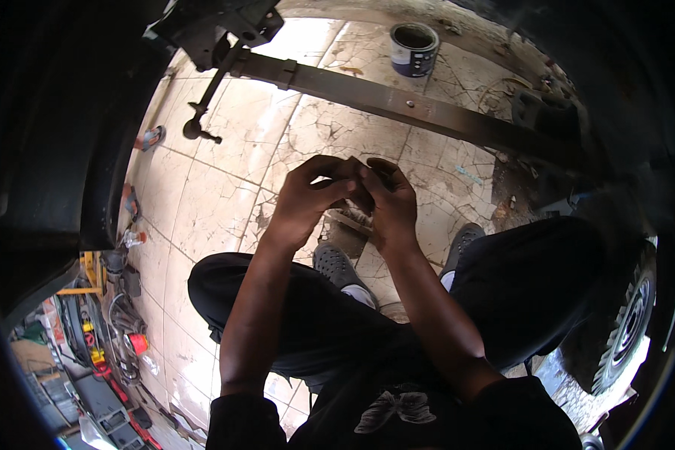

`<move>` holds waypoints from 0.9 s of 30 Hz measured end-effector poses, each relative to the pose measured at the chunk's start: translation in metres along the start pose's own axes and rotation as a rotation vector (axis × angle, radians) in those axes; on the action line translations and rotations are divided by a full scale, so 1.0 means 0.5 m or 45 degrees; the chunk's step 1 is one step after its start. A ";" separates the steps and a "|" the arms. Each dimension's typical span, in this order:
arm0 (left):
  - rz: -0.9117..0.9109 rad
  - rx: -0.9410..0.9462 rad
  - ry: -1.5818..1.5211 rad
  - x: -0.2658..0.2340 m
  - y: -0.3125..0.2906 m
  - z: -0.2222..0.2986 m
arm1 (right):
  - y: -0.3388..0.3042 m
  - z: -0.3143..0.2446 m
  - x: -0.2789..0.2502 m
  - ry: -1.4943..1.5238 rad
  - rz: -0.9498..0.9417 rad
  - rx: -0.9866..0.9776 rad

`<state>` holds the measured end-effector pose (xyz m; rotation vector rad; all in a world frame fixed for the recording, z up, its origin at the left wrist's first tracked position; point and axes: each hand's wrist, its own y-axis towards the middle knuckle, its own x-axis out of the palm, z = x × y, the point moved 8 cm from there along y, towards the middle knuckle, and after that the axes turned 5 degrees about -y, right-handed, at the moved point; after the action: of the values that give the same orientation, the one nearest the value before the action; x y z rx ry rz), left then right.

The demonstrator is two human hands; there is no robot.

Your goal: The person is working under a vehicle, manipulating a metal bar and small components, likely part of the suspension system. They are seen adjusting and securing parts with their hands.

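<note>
Both of my hands are raised in front of me over the tiled floor, fingertips brought together. My left hand (301, 196) has its thumb and fingers pinched at a small dark piece. My right hand (394, 201) closes on the same spot from the other side, fingers curled. What they hold is mostly covered by the fingers and too dark to name. Beyond the hands, a dark steel beam (382, 103) crosses from upper left to right. A rod with a jointed end (195, 129) hangs down near the beam's left end.
A used paint can (413, 54) stands behind the beam. Between my shoes (337, 264) lies a dark block (345, 234). Tools and parts (101, 360) crowd the lower left. A treaded wheel (628, 326) is at my right. Other people's feet (151, 138) show at the left.
</note>
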<state>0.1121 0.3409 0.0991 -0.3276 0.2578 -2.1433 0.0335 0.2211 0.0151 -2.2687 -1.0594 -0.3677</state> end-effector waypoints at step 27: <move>0.092 0.165 -0.113 -0.019 0.025 0.001 | 0.018 -0.050 0.011 -0.415 -0.193 -0.169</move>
<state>0.1270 0.3419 0.0947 -0.3325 0.0785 -2.0571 0.0440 0.2043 0.0335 -2.4280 -1.4138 -0.1332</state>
